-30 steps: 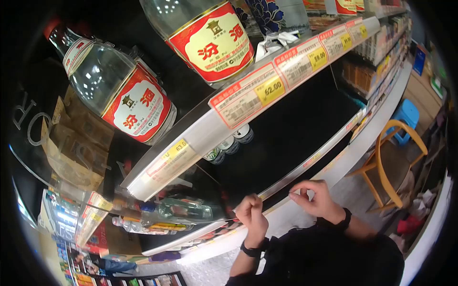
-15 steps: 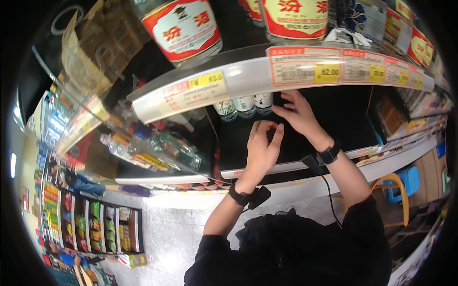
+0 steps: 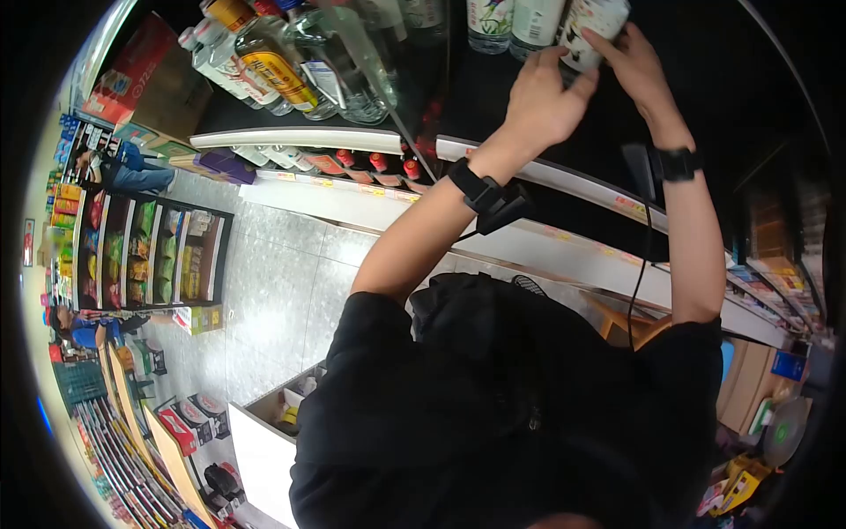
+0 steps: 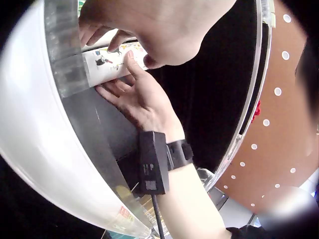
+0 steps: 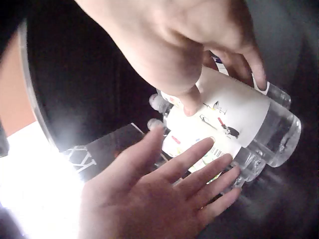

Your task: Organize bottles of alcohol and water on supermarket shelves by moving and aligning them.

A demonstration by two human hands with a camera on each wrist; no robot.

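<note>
My right hand grips a clear bottle with a white illustrated label, its thumb laid across the label and its fingers round the far side. The right wrist view shows that bottle tilted, its clear base toward the lower right. Beside it, my left hand reaches in with fingers extended; in the right wrist view its fingertips lie over the neighbouring bottle's label. Two similar bottles, one with a pale green label and one with a flowered label, stand to the left on the black shelf.
Left of a clear divider stand several liquor bottles. The white shelf edge runs below my forearms, with red-capped bottles on a lower shelf. A snack rack and people are farther left. A cable hangs from my right wrist.
The head view has swung downward and left. Both hands have gone forward from in front of the shelf to the bottles, and the right hand has taken hold of one.
</note>
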